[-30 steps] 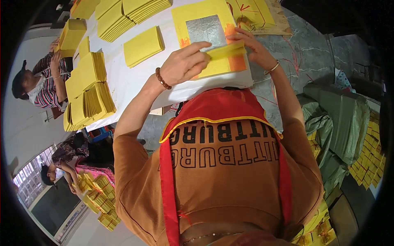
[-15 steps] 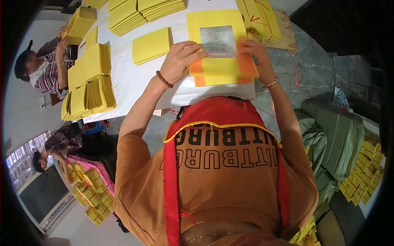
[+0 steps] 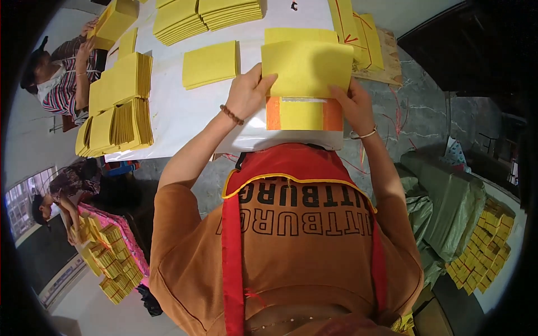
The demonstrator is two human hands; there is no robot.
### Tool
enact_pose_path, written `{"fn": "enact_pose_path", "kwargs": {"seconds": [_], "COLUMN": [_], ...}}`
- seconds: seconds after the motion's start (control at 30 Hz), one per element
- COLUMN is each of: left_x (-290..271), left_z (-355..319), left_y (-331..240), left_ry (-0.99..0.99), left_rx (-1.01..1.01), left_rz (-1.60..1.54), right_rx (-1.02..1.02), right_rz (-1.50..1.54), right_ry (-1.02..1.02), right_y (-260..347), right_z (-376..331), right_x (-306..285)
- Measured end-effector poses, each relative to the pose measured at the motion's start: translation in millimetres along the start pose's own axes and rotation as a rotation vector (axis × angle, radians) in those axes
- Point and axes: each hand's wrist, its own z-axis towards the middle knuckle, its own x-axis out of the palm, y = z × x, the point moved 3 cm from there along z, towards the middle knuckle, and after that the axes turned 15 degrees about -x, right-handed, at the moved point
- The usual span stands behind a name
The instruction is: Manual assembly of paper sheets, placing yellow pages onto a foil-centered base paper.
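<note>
Yellow paper sheet (image 3: 307, 68), long axis left-right, lifted over orange-edged stack (image 3: 304, 113) on counter (image 3: 185, 112); left hand (image 3: 246, 92), right hand (image 3: 352, 103) pinching its opposite edges, equally near.

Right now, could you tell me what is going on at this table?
A person holds a yellow sheet by its two sides, left hand and right hand, above an orange-edged yellow sheet on the white table. Stacks of yellow sheets lie around. Another person at the far left handles a stack.
</note>
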Motion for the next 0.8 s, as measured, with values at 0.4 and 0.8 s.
{"fn": "enact_pose_path", "kwargs": {"seconds": [0.4,0.8], "left_x": [8,10], "left_z": [28,5], "left_y": [6,-55], "left_ry": [0.249,-0.257], "left_rx": [-0.254,0.820], "left_rz": [-0.370,0.460], "right_rx": [0.021,0.102], "right_rz": [-0.038,-0.075], "right_ry": [-0.168,-0.138], "right_y": [-18,-18], "right_z": [12,14], "right_x": [6,5]}}
